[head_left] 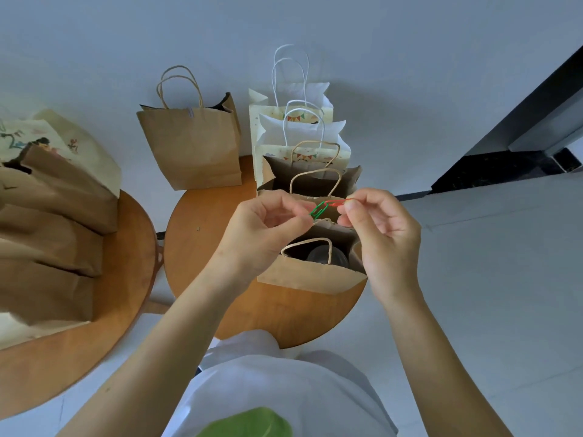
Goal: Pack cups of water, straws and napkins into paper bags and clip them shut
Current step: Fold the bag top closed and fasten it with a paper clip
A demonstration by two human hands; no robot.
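at nine o'clock, brown bags [53, 234] are being stored lying down on the left counter [94, 342], seemingly out of the way. at centre, a green clip [318, 210] is being pinched by the left hand [262, 228], and a red clip [337, 202] hooked into it is being pinched by the right hand [378, 228], probably so they can be unlinked. at six o'clock from the hands, the open bag [303, 274] holding a cup [318, 257] is being readied for clipping.

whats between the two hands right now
In the head view, a green clip pinched by the left hand meets a red clip pinched by the right hand.
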